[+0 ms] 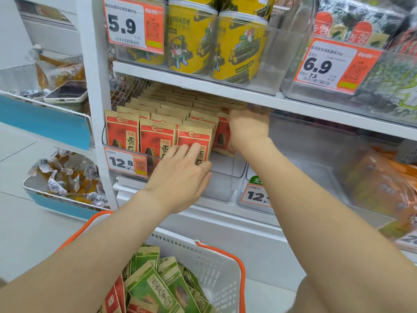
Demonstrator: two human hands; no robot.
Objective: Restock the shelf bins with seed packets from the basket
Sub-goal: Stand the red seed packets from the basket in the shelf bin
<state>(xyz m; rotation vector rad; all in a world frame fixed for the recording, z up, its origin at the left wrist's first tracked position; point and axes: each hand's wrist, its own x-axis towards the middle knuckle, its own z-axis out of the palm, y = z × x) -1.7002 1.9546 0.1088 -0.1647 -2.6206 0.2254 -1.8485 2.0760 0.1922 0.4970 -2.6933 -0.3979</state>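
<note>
Right now my left hand (180, 175) lies flat, fingers (194, 152) spread, against the front red seed packet (194, 145) in the clear shelf bin (223, 181). At two o'clock from it, my right hand (248, 127) is closed around another red packet (223, 136), tilted at the bin's right side. Three rows of red packets fill the left of the bin; its right front corner stands bare, under the low edge of the upper shelf (203, 84). At three o'clock a neighbouring bin (316, 154) looks mostly bare. Down at six o'clock, the white basket (216, 267) with orange handles holds green packets (158, 288) and a few red ones.
</note>
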